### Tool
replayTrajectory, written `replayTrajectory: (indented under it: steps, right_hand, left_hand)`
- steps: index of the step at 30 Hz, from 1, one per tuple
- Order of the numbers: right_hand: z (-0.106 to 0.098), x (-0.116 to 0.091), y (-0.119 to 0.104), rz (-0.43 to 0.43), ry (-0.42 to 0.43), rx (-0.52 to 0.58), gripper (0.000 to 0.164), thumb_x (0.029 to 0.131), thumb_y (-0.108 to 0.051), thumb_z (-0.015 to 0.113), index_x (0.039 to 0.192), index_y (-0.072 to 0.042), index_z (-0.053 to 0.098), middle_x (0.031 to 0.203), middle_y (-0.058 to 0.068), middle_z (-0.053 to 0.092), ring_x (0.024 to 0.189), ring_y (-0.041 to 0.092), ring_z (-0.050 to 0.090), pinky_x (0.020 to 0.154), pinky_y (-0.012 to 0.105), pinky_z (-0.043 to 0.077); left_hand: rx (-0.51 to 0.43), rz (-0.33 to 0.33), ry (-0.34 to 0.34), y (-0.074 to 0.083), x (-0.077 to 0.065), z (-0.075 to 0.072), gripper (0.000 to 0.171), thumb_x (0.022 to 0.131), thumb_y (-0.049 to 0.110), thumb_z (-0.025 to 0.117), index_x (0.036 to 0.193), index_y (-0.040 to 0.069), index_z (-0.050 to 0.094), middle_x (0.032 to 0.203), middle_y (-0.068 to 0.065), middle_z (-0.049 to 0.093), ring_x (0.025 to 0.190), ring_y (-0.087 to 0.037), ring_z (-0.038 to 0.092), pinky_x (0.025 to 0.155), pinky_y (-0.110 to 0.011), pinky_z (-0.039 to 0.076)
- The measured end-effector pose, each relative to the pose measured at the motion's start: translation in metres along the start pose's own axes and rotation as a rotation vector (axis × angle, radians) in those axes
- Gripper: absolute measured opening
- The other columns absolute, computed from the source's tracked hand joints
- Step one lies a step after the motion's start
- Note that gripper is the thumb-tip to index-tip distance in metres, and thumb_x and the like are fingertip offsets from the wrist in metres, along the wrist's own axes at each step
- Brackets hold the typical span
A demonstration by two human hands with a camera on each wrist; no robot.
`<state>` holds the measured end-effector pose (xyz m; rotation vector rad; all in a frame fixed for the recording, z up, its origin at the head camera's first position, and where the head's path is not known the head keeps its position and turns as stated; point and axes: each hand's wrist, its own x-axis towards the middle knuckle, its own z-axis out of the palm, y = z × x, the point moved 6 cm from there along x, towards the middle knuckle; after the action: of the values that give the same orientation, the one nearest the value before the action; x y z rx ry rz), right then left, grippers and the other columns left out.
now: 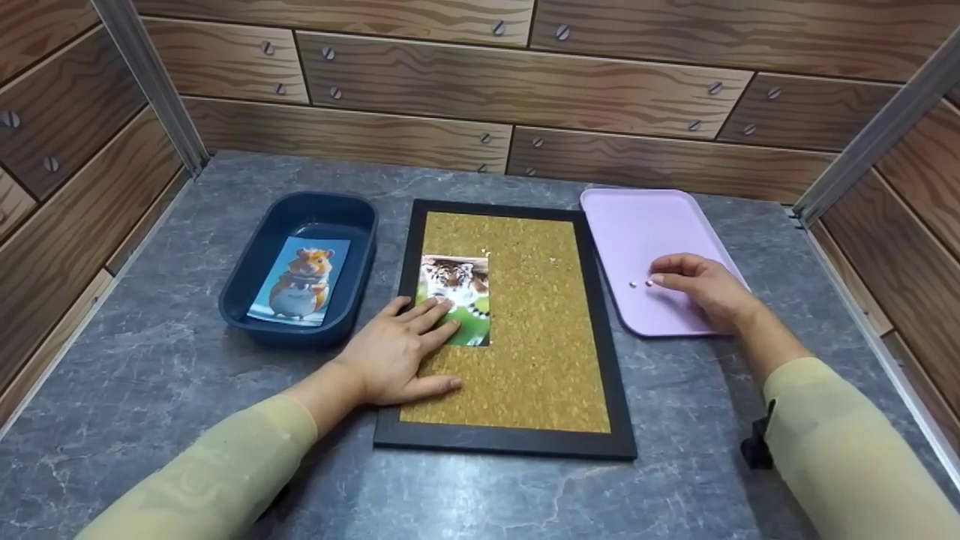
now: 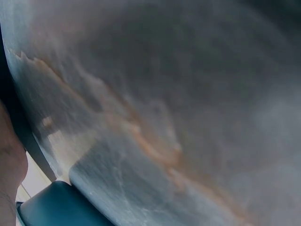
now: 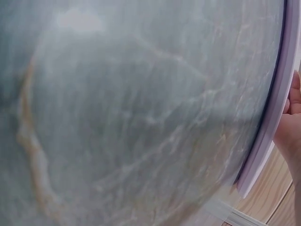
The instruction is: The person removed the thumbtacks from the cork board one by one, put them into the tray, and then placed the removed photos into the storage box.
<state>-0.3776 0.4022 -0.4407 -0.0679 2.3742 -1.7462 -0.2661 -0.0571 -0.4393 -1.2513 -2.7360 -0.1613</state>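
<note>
My left hand (image 1: 397, 349) rests on the left side of a corkboard (image 1: 540, 337) with a black frame. Its spread fingers lie over the lower left of a tiger picture (image 1: 469, 330), hiding that corner. On the right, my right hand (image 1: 705, 289) hovers over a lilac tray (image 1: 637, 225), fingers bent and thumb tip right beside a small silvery piece (image 1: 649, 283). A second silvery piece (image 1: 632, 284) lies just left of it on the tray. In the right wrist view, part of my right hand (image 3: 291, 122) shows past the tray's edge.
A dark blue bin (image 1: 352, 217) stands left of the corkboard, with a hamster picture (image 1: 300, 285) in it. Small shiny bits (image 1: 553, 261) sit on the upper cork. The grey marbled table (image 1: 487, 495) is enclosed by wood-patterned walls (image 1: 487, 75).
</note>
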Motion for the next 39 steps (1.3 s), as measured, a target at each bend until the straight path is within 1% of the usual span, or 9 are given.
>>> replayTrajectory:
  steps: [3,8,12,16,21,25,28,34,39]
  right_hand:
    - [-0.003,-0.001,-0.001,0.005,0.013,0.01,0.035,0.102,-0.012,0.074,0.131,0.006,0.065,0.109,-0.011,0.073,0.107,0.004,0.061,0.095,0.019,0.043]
    - [-0.01,-0.001,-0.008,0.022,0.033,-0.046,0.04,0.103,-0.014,0.073,0.136,0.005,0.063,0.111,-0.013,0.072,0.106,0.003,0.06,0.094,0.018,0.044]
    - [-0.013,-0.001,-0.021,0.026,0.042,-0.093,0.04,0.103,-0.017,0.073,0.136,0.002,0.063,0.115,-0.014,0.071,0.104,0.003,0.057,0.091,0.02,0.045]
    - [-0.012,0.0,-0.036,-0.011,0.044,-0.07,0.039,0.102,-0.014,0.074,0.135,0.003,0.064,0.114,-0.013,0.072,0.105,0.004,0.06,0.091,0.02,0.048]
    - [-0.007,0.001,-0.053,-0.068,0.045,-0.035,0.04,0.099,-0.01,0.076,0.134,0.006,0.063,0.115,-0.009,0.073,0.11,0.005,0.063,0.094,0.018,0.048]
    - [0.0,0.001,-0.066,-0.101,0.04,-0.021,0.04,0.098,-0.006,0.078,0.133,0.006,0.064,0.116,-0.006,0.074,0.111,0.008,0.065,0.095,0.019,0.049]
    - [0.009,0.002,-0.077,-0.119,0.025,-0.035,0.039,0.097,-0.005,0.078,0.133,0.006,0.065,0.118,-0.004,0.073,0.113,0.011,0.065,0.096,0.02,0.049]
    - [0.033,0.011,-0.099,-0.193,-0.005,-0.024,0.039,0.097,-0.001,0.077,0.132,0.009,0.063,0.117,-0.002,0.073,0.113,0.013,0.065,0.095,0.023,0.052]
    - [0.055,0.017,-0.109,-0.241,-0.035,0.029,0.038,0.096,0.006,0.074,0.131,0.013,0.062,0.118,0.004,0.074,0.11,0.014,0.068,0.094,0.025,0.054]
  left_hand:
    - [0.001,0.003,-0.007,0.001,0.002,-0.001,0.089,0.101,0.078,0.04,0.161,0.012,0.048,0.167,-0.015,0.04,0.154,-0.031,0.038,0.123,-0.06,0.029]
    - [-0.001,0.005,-0.009,0.001,0.004,0.0,0.09,0.101,0.078,0.039,0.161,0.012,0.048,0.167,-0.014,0.04,0.154,-0.031,0.038,0.123,-0.06,0.029]
    - [-0.001,0.003,-0.002,0.001,0.003,0.0,0.091,0.101,0.079,0.038,0.161,0.012,0.048,0.166,-0.015,0.041,0.154,-0.032,0.038,0.122,-0.06,0.029]
    - [-0.004,-0.006,0.002,0.0,0.001,0.0,0.091,0.1,0.079,0.038,0.161,0.012,0.048,0.166,-0.014,0.041,0.154,-0.032,0.039,0.122,-0.06,0.029]
    - [-0.009,-0.009,0.007,0.0,0.001,0.0,0.091,0.1,0.079,0.039,0.16,0.012,0.049,0.166,-0.014,0.042,0.153,-0.032,0.04,0.122,-0.06,0.03]
    - [-0.008,-0.003,0.008,0.001,0.001,-0.001,0.09,0.101,0.078,0.041,0.16,0.011,0.05,0.166,-0.014,0.042,0.153,-0.032,0.04,0.121,-0.06,0.031]
    - [-0.008,-0.004,0.007,0.0,0.0,-0.002,0.09,0.101,0.078,0.042,0.16,0.011,0.05,0.166,-0.015,0.042,0.153,-0.032,0.041,0.122,-0.06,0.03]
    - [-0.005,-0.009,0.008,-0.001,-0.002,-0.001,0.09,0.1,0.079,0.04,0.16,0.012,0.05,0.165,-0.015,0.043,0.153,-0.032,0.04,0.122,-0.06,0.03]
    - [-0.014,-0.01,0.003,-0.001,-0.001,0.0,0.09,0.1,0.079,0.04,0.16,0.012,0.05,0.165,-0.015,0.043,0.154,-0.032,0.04,0.122,-0.06,0.029]
